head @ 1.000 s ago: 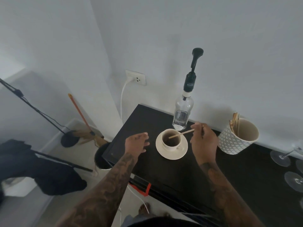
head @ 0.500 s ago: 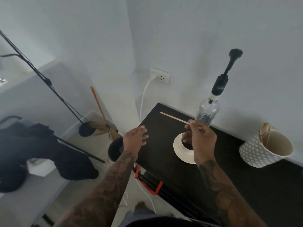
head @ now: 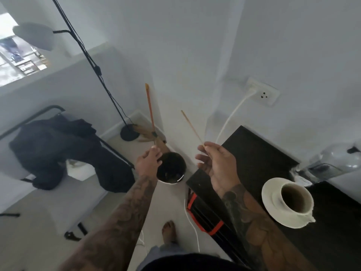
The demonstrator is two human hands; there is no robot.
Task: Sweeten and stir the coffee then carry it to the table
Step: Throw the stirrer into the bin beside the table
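Over the floor, just past the left corner of the black flat-topped cabinet (head: 259, 153), your right hand (head: 216, 169) pinches a thin pale wooden stir stick (head: 192, 128) between thumb and fingertips, and the stick points up and away from you. Your left hand (head: 148, 163) is beside it with loose, slightly curled fingers and holds nothing; it hangs by the rim of a round bin with a dark liner (head: 172, 169) that sits on the floor. If you let the stick go now it may miss the bin and land on the floor, because your right hand is beside the bin, not over it. The white round cup of dark coffee (head: 295, 200) sits on its white saucer (head: 273, 210) near the front edge of the cabinet, close to your right forearm. A swing of that arm could knock it and spill the coffee, and the full cup could slop when you lift it. A clear glass bottle (head: 336, 163) stands at the back, near the wall. A white cord (head: 230, 120) runs up to a wall socket (head: 262, 94). A black lamp stand (head: 97, 75) and a broom with an orange handle (head: 150, 110) lean in the corner.
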